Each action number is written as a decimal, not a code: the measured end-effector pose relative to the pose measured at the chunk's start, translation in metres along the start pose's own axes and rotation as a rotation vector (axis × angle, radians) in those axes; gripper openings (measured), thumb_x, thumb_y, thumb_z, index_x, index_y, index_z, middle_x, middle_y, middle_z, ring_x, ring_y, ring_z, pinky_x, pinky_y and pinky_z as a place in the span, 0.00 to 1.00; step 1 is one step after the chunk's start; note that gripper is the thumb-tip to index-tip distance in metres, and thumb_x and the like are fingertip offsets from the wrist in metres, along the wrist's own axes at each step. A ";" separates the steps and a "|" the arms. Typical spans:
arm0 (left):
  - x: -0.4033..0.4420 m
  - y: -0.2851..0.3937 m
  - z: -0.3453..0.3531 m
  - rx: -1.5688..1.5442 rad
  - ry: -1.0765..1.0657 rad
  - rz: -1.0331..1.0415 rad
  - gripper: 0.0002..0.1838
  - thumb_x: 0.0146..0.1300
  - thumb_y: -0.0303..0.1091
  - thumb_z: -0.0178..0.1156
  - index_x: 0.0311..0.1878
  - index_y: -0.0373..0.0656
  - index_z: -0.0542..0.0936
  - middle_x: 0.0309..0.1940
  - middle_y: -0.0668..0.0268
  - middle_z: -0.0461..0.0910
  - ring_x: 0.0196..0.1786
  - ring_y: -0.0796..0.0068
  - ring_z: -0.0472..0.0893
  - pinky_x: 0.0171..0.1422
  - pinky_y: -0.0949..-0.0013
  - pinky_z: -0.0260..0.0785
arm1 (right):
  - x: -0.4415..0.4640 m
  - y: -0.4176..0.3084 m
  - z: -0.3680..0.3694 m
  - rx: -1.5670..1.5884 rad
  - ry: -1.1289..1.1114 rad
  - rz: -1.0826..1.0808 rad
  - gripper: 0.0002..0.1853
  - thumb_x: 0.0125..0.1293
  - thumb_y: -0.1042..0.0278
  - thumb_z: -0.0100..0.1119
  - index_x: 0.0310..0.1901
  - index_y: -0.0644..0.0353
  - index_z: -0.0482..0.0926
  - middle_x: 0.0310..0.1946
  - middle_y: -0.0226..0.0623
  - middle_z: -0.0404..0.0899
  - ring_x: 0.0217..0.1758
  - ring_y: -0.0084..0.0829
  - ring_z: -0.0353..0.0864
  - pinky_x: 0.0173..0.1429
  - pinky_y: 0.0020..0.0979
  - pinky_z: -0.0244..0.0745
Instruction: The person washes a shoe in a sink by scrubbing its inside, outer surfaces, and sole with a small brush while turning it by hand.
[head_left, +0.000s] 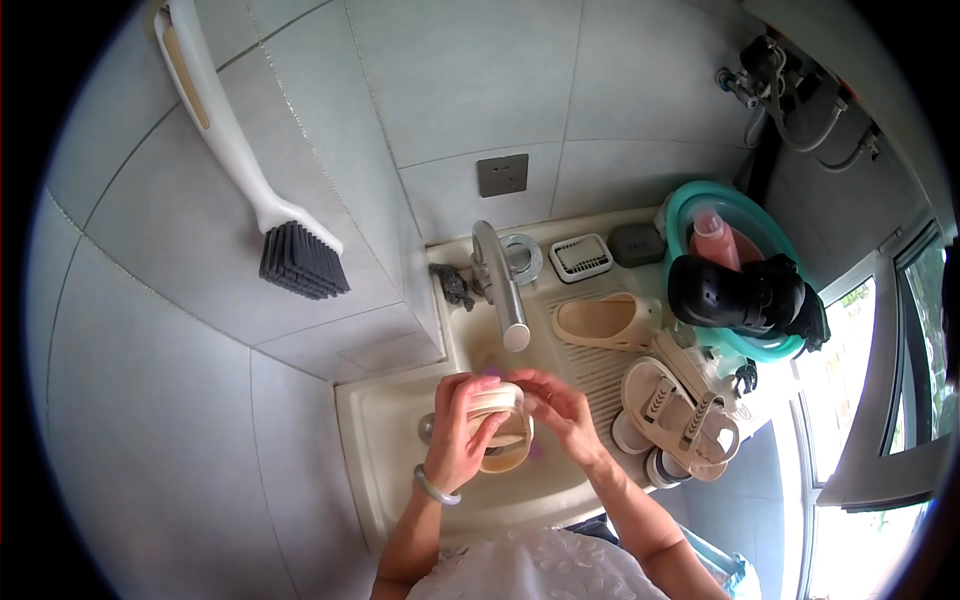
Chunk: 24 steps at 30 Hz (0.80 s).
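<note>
Over the sink (378,470), my left hand (463,430) is closed around a beige clog (508,460), its fingers and thumb gripping the near side. My right hand (558,408) is at the clog's right rim, thumb and fingers bent against the edge; the fingertips are slightly blurred. The clog is tilted, with its opening partly covered by my fingers. Just beyond it stands the metal faucet (500,285). A matching beige clog (603,322) lies on the ribbed drainboard (575,372) to the right.
Beige strapped sandals (680,418) and other footwear crowd the drainboard's right side. Behind them a teal basin (690,200) holds a pink bottle (714,240) and black footwear (720,295). A soap dish (580,258) sits at the back. A white-handled brush (235,170) hangs on the left wall.
</note>
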<state>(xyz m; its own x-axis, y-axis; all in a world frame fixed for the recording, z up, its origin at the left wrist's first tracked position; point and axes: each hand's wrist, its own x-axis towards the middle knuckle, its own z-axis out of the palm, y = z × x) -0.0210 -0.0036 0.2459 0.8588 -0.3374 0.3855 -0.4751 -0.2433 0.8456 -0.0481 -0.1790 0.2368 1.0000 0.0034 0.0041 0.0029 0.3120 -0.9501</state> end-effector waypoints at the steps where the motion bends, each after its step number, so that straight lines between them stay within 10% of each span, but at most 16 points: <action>1: 0.000 0.001 0.001 0.000 -0.003 0.001 0.24 0.55 0.22 0.66 0.55 0.39 0.70 0.50 0.55 0.67 0.53 0.57 0.71 0.55 0.61 0.69 | -0.002 0.002 0.002 0.012 -0.045 0.018 0.18 0.68 0.71 0.56 0.57 0.65 0.73 0.53 0.34 0.76 0.55 0.24 0.73 0.61 0.28 0.67; 24: 0.004 0.011 -0.006 0.009 -0.090 0.061 0.25 0.55 0.19 0.62 0.56 0.40 0.69 0.51 0.54 0.66 0.55 0.54 0.69 0.59 0.58 0.66 | -0.010 0.009 0.018 0.111 0.017 -0.066 0.18 0.65 0.75 0.60 0.56 0.70 0.75 0.50 0.35 0.72 0.51 0.22 0.72 0.55 0.23 0.70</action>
<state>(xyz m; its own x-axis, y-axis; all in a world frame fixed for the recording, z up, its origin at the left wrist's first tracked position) -0.0211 -0.0021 0.2590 0.8081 -0.4316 0.4009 -0.5278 -0.2282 0.8182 -0.0579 -0.1592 0.2336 0.9976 -0.0361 0.0595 0.0691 0.4140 -0.9077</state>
